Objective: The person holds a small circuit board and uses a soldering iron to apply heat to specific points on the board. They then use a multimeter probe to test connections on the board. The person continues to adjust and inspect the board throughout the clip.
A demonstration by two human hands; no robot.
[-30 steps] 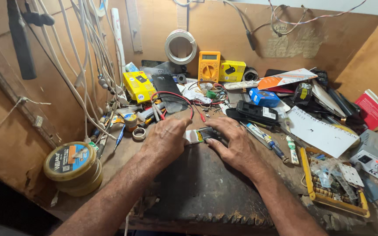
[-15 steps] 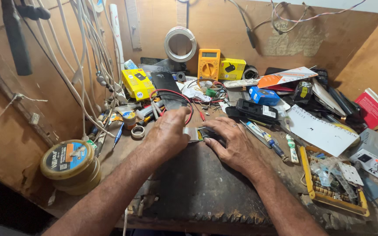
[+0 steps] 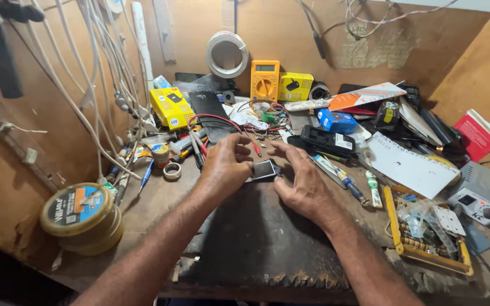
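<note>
Two hands meet on a small dark device (image 3: 265, 169) lying flat at the middle of the bench (image 3: 256, 243); it is pinched at its left edge by the left hand (image 3: 226, 167); the right hand (image 3: 301, 184), at three o'clock, is spread wide, fingers (image 3: 282, 152) touching; the casing looks closed, so little appears done; a yellow multimeter (image 3: 265, 80) stands at twelve o'clock.

You are at a small electronics repair bench, boxed in by bare plywood walls. An orange multimeter (image 3: 265, 80) leans against the back wall beside a coil of white wire (image 3: 227, 54), and white cables (image 3: 94, 85) hang at your left. Red test leads (image 3: 216, 119), a tin of paste (image 3: 81, 214), a tray of small parts (image 3: 426, 235) and a grey power unit (image 3: 482, 192) crowd the worn wooden worktop (image 3: 256, 238).
</note>
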